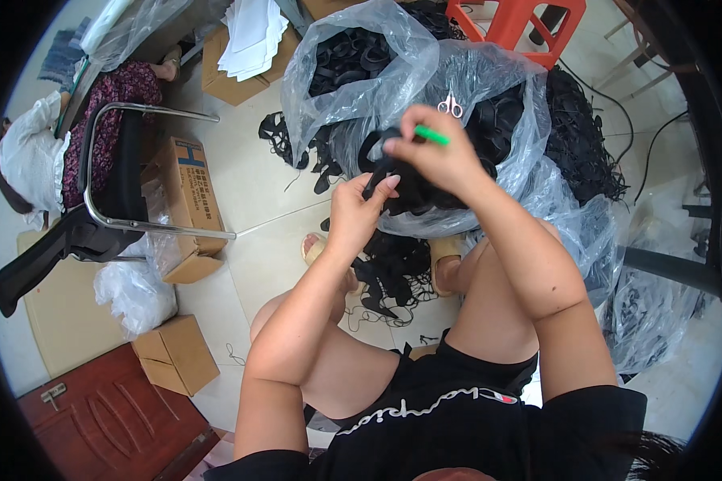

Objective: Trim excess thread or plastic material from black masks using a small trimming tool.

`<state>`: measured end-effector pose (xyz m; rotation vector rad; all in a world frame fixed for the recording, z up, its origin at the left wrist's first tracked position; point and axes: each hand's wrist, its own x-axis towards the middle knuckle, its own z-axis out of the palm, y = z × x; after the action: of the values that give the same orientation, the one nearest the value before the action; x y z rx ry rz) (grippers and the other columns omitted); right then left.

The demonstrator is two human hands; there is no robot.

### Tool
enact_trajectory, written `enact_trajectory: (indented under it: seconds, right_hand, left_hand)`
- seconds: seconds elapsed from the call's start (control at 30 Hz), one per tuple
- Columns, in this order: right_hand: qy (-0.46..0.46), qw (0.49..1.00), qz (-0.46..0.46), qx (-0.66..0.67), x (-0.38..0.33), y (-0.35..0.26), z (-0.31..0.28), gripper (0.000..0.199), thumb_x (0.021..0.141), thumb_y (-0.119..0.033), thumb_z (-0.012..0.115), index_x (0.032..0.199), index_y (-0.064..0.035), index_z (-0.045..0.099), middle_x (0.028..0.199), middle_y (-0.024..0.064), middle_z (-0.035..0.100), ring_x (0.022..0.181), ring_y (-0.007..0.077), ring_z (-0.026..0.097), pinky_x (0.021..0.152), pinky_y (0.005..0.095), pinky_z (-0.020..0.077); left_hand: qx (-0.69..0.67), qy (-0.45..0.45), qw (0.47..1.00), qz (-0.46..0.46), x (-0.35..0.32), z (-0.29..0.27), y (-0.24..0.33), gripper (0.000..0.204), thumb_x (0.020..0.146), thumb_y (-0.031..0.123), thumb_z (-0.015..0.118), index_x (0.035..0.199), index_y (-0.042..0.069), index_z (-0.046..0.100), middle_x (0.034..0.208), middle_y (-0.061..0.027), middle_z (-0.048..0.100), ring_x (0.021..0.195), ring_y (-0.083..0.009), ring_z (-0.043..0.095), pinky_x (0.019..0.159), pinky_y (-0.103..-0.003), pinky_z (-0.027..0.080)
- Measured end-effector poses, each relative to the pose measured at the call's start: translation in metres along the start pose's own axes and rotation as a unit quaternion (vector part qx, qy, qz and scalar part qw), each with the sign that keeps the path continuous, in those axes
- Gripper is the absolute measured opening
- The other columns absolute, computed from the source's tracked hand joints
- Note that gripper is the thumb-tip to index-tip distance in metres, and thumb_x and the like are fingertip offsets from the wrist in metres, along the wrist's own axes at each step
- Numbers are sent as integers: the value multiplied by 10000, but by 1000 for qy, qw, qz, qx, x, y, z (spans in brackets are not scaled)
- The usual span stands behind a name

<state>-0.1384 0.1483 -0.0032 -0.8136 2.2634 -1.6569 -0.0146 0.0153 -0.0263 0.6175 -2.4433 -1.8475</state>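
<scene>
My left hand (356,210) is closed in a pinch on a black band-like piece (382,170), which curves up between my two hands. My right hand (444,156) is closed around a small tool with a bright green handle (431,135). Its thumb and forefinger meet at the upper end of the black piece; the tool's tip is hidden. Just beyond my right hand, scissors with pale pink handles (450,105) lie on a clear plastic bag (489,68). Black pieces (492,132) like the held one fill the bag beneath my hands.
A second open plastic bag (301,88) of black pieces stands beyond. Black scraps (397,268) lie between my feet. A red stool (521,28) is at the far right, cardboard boxes (186,188) at left. Another person (44,152) sits by a black chair (116,184).
</scene>
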Motion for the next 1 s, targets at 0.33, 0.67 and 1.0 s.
enact_trajectory:
  seconds: [0.33, 0.67, 1.0]
  right_hand:
    - [141, 831, 151, 517, 28, 4, -109, 97, 854, -106, 633, 870, -32, 574, 747, 53, 592, 704, 145, 574, 635, 277, 478]
    - [22, 993, 76, 85, 17, -38, -64, 266, 792, -166, 728, 690, -126, 486, 660, -82, 453, 641, 26, 404, 554, 201, 325]
    - [135, 942, -88, -294, 149, -13, -3, 392, 788, -402, 706, 820, -56, 524, 735, 143, 613, 739, 333, 616, 687, 403, 482]
  left_hand:
    - [156, -74, 983, -68, -5, -14, -35, 285, 818, 279, 690, 797, -5, 674, 721, -157, 631, 640, -275, 612, 618, -370, 460]
    - [293, -42, 955, -5, -15, -10, -26, 325, 806, 293, 673, 905, -17, 682, 853, -218, 656, 833, -395, 625, 753, -431, 492]
    - [225, 11, 972, 64, -16, -16, -4, 276, 828, 275, 643, 831, 0, 665, 748, -215, 632, 763, -401, 611, 687, -441, 472]
